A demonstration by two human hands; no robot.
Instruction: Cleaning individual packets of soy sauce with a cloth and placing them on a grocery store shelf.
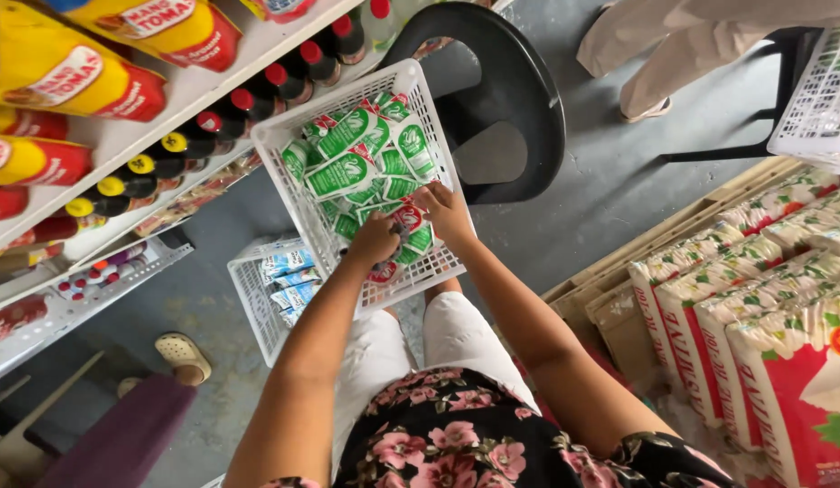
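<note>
- A shop aisle with a grey floor point(212, 298); shelves of bottles point(212, 117) on the left, rice sacks point(754, 316) on the right.
- Green and white sachets point(347, 163) fill a white basket point(284, 136) on the person's lap, heaped toward its far end.
- Left hand point(375, 239) and right hand point(444, 212) are curled over the nearest sachets, side by side; whether they grip any, I cannot tell.

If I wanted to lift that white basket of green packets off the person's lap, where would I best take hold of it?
Probably by the two long side rims of the white basket, one hand on each, coming from above. The lattice walls are upright and the rim is bare there, while the near end is taken up by the left hand and right hand among the green sachets. Lift level: it is full.
</note>
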